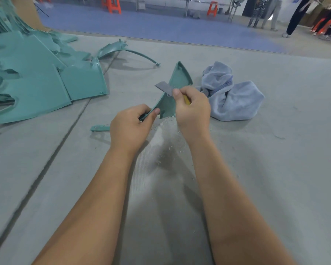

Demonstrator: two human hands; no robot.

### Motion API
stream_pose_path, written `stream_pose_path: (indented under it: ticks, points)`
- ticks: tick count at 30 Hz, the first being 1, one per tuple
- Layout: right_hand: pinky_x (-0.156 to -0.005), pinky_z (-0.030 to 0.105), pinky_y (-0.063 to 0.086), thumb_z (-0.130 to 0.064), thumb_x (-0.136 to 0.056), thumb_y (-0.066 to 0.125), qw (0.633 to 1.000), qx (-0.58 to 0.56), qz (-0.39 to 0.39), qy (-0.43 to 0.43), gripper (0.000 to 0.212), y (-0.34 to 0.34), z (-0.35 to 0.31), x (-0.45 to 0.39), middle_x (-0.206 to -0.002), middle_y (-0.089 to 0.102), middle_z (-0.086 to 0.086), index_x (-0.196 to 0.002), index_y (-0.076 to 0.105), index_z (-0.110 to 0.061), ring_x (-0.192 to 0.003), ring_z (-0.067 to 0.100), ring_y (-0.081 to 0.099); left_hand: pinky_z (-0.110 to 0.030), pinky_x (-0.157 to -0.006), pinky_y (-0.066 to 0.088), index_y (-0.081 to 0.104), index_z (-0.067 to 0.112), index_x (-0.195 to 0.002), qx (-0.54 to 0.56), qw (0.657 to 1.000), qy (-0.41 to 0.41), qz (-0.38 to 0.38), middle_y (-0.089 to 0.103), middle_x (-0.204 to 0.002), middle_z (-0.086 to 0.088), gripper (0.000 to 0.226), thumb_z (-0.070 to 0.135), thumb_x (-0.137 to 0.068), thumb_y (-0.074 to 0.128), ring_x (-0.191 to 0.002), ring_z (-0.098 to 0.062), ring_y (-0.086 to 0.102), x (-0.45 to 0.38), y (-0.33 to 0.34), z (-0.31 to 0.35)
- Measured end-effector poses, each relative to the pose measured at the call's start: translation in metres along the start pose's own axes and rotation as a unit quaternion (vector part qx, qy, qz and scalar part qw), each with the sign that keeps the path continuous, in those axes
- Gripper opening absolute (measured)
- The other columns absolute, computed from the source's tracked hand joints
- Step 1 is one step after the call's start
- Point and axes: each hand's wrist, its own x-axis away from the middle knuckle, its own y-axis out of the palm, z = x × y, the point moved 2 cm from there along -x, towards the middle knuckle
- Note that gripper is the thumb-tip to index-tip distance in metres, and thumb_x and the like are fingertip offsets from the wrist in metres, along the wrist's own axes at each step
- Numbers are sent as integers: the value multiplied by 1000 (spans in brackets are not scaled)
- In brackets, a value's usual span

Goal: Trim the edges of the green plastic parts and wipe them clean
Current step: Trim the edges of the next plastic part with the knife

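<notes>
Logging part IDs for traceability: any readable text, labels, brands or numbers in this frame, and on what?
None can be read.
Green part held in both hands: no marking visible.
Knife in the right hand: no brand visible.
Stack of green panels: no labels visible.
Blue patch on the far wall: maybe a sign, too small and blurred to read.

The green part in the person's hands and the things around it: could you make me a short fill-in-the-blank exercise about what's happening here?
1. The left hand grips the lower end of a pointed ____ plastic part.
2. The right hand holds a knife with a ____ handle against that part.
3. The crumpled cloth lies on the floor beside the ____ hand.
4. Pale ____ lie scattered on the floor below the hands.

Missing words: green; yellow; right; shavings
</notes>
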Motion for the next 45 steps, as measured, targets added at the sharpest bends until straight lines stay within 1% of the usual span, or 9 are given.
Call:
stream_pose_path:
  ticks: [4, 8, 10, 13, 18, 23, 30, 34, 45]
  points:
    - [-54, 22, 30, -20, -93, 60, 999, -8, -27, 32, 33, -5, -3, -4, -50, 43, -13, -62, 53, -27, -53, 4, 37, -31, -52, 35, 63, 22, -73, 7, 1000, -2, -2, 54, -57, 3, 36, 55, -86, 55, -59, -17, 51, 1, 0, 1]
    - [-56, 19, 35, -22, -98, 56, 989, -124, 50, 70, 29, -16, -16, -17, -61, 48, 1, -69, 55, -23, -55, 5, 40, -33, -52, 38, 65, 20, -74, 8, 1000, 2, -3, 55, -57, 3, 37, 54, -86, 55, -58, -18, 51, 1, 0, 2]
    - [-56, 20, 39, -27, -100, 53, 989, -115, 50, 76, 29, -20, -20, -25, -62, 52, 7, -70, 54, -25, -48, 3, 42, -32, -52, 37, 64, 21, -74, 3, 1000, 2, -4, 54, -56, 4, 37, 55, -86, 55, -57, -18, 50, 1, 0, 2]
    - [-66, 31, 44, -32, -99, 52, 995, -60, 20, 75, 26, -25, -20, -35, -55, 59, -2, -75, 56, -26, -50, 3, 50, -30, -51, 35, 64, 23, -73, -4, 1000, 3, -4, 53, -56, 5, 35, 54, -87, 55, -57, -17, 50, 1, 0, 1]
    - [-51, 14, 34, -26, -98, 54, 996, -62, -10, 56, 22, -26, -21, -39, -56, 53, -2, -77, 60, -21, -44, 1, 43, -27, -48, 30, 62, 26, -71, 1, 1000, 6, -2, 51, -53, 8, 33, 54, -87, 55, -53, -10, 47, 1, 0, 1]
    - [-62, 26, 38, -24, -96, 56, 997, -46, -15, 60, 22, -23, -17, -42, -63, 52, -6, -75, 61, -24, -62, 13, 46, -26, -48, 29, 61, 27, -69, 7, 1000, 13, -3, 49, -51, 9, 32, 53, -87, 55, -51, -9, 45, 2, 0, 0]
    - [-56, 20, 34, -20, -95, 58, 995, -67, -28, 71, 24, -23, -12, -35, -55, 48, -13, -71, 62, -23, -54, 5, 40, -26, -47, 29, 60, 29, -67, 10, 1000, 18, -3, 50, -52, 10, 32, 54, -86, 54, -52, -10, 46, 1, -1, 0]
    - [-56, 23, 33, -21, -95, 59, 995, -60, -35, 68, 22, -26, -9, -34, -63, 49, -1, -75, 63, -11, -58, 10, 39, -25, -47, 28, 61, 31, -68, 12, 1000, 21, -3, 51, -52, 13, 30, 54, -87, 55, -52, -8, 47, 2, 0, 1]
    - [-53, 26, 30, -24, -93, 62, 985, 21, -168, 42, 25, -12, -12, -11, -47, 39, -12, -71, 64, -13, -48, 5, 33, -28, -49, 31, 63, 28, -70, 33, 999, -2, -3, 54, -54, 7, 31, 54, -86, 57, -53, -9, 48, 1, 0, -2]
